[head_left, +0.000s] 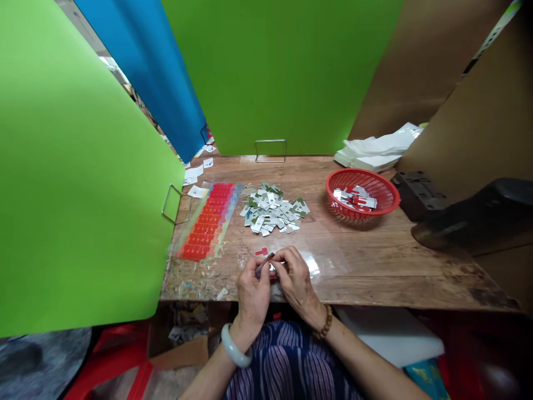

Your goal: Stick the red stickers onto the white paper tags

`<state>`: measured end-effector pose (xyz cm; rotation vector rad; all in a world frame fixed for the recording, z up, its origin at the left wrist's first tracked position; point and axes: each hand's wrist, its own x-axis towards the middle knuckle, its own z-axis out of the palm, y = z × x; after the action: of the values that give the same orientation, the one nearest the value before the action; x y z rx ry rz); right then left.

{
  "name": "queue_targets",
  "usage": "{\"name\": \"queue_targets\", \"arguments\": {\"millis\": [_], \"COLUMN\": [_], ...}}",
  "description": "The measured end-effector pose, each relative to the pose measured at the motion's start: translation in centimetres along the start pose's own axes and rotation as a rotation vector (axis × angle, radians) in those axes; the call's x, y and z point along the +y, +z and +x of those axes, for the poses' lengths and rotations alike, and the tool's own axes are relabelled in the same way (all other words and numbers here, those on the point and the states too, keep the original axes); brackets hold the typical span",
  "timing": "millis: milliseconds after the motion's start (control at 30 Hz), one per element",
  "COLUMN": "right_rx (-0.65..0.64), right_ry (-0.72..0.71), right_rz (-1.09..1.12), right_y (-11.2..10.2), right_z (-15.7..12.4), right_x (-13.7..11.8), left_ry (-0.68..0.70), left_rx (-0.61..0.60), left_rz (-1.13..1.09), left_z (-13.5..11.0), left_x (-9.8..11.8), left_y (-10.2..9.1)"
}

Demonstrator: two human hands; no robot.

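My left hand point(253, 288) and right hand point(296, 278) meet at the near edge of the table point(375, 266), wrists bent inward, both pinching one small card point(265, 263) in a narrow grip. Behind it lie one heap of cards point(272, 211) — too many to count — one red basket point(377, 183) toward the right edge and one sticker sheet point(210, 222) toward the left.

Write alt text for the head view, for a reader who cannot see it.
The left hand and right hand pinch a small piece over a wooden table; beyond lie a card pile, a red sheet and a red basket.
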<state>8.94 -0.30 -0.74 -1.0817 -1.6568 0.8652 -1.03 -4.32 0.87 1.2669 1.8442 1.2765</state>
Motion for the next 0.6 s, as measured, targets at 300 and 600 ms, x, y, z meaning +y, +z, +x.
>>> {"name": "queue_targets", "arguments": {"millis": [300, 600], "right_rx": [0.023, -0.148], "right_ry": [-0.163, 0.056], "right_rz": [-0.174, 0.023], "right_y": [0.2, -0.5], "right_z": [-0.8, -0.4], "right_x": [-0.1, -1.2], "left_ry": [0.123, 0.172], "left_rx": [0.02, -0.002], "left_rz": [0.262, 0.377], "left_z": [-0.2, -0.1], "left_x": [0.5, 0.2], "left_y": [-0.2, -0.5]}}
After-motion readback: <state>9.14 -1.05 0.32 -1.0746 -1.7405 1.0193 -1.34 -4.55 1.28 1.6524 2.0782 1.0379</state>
